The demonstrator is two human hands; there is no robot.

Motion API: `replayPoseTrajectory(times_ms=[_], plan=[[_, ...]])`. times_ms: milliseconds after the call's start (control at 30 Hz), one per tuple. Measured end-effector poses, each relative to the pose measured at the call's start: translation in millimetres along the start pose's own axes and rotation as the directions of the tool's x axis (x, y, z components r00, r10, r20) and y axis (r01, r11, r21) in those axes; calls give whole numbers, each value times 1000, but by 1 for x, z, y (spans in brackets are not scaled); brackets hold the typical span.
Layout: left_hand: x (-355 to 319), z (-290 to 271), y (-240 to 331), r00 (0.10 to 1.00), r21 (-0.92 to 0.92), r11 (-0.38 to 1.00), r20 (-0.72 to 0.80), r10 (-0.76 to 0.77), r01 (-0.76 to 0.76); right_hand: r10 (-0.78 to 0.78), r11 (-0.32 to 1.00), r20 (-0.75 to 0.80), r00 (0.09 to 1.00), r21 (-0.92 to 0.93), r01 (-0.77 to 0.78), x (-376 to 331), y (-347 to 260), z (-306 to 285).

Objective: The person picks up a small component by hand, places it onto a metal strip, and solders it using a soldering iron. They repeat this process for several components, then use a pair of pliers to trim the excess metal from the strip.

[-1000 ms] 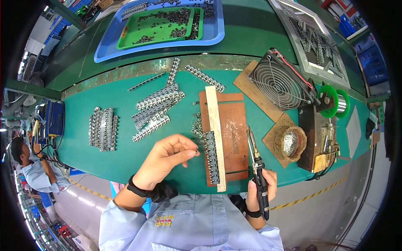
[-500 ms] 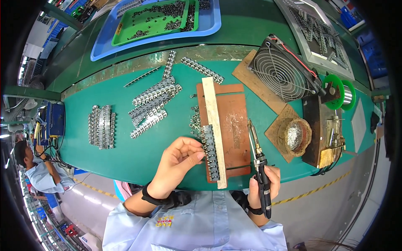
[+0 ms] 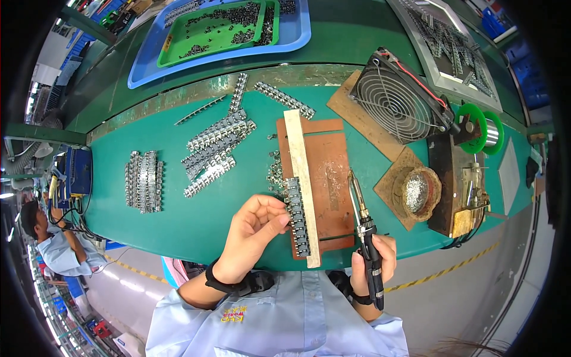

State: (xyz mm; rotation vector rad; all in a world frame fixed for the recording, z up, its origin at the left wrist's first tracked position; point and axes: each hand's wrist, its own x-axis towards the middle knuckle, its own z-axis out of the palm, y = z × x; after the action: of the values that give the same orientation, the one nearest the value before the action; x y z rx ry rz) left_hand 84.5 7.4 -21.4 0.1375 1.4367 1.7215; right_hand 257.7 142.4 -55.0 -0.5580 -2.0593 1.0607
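A strip of small dark circuit boards [image 3: 296, 217] lies along the left side of a pale wooden bar [image 3: 301, 178], which rests on a reddish-brown board [image 3: 333, 178]. My left hand [image 3: 253, 229] is closed in a pinch, thumb and forefinger at the strip's left edge; anything between the fingertips is too small to make out. Wrapped around the black handle of a soldering iron [image 3: 370, 253], my right hand [image 3: 383, 262] keeps it right of the bar, tip pointing away from me. Small loose metal parts [image 3: 275, 169] lie beside the strip's far end.
More board strips [image 3: 217, 143] and a row of strips [image 3: 144, 181] lie on the left. Ahead is a blue tray [image 3: 220, 65] with green trays of small parts. At right stand a fan [image 3: 395, 101], a solder bowl [image 3: 419, 193] and a solder wire spool [image 3: 491, 134].
The view has shifted very slightly. Both hands, the strip and the soldering iron stay in nearly the same places.
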Motion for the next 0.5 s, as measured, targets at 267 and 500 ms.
replayPoseTrajectory(times_ms=[267, 500], plan=[[2, -3, 4, 999, 23, 1000, 33, -8, 7, 15, 1000, 16, 1000, -16, -15, 1, -1, -2], [8, -12, 6, 990, -78, 993, 113, -82, 91, 34, 987, 9, 999, 154, -35, -3, -3, -12]])
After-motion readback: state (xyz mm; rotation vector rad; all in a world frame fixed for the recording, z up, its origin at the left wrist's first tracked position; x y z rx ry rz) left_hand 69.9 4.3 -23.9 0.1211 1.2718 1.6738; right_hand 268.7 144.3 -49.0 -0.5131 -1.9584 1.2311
